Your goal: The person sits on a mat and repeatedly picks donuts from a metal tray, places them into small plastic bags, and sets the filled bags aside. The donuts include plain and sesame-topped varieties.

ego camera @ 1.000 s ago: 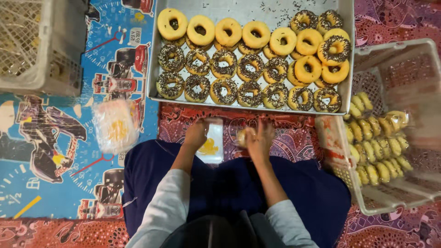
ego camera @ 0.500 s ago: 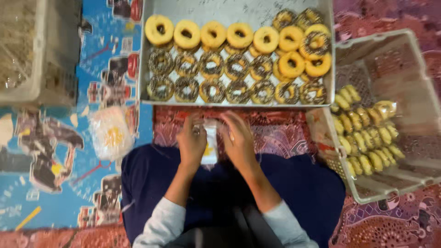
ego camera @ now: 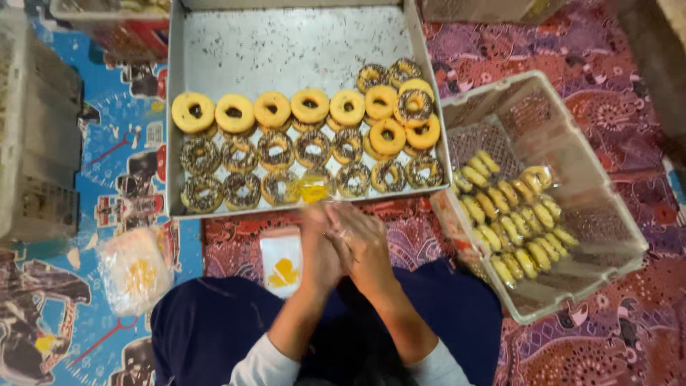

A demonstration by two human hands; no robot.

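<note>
The left hand and the right hand are pressed together just below the metal tray, at about 6 o'clock from its front edge. Between the fingers there is a clear plastic wrapper with something yellow inside — it is blurred, so I cannot tell exactly what it is. Both hands are curled around it; how tight they close I cannot tell.

The tray holds doughnuts in rows: yellow-glazed ones along the upper row and a small pile at 2 o'clock, and dark sprinkled ones in the two rows nearer to the person. The back half of the tray is bare metal.

At 3 o'clock from the hands stands a white plastic crate with small wrapped yellow pieces in lines. At 9 o'clock lies a bag of wrappers on the blue mat, and a flat packet with a yellow mark lies just left of the left hand.
</note>
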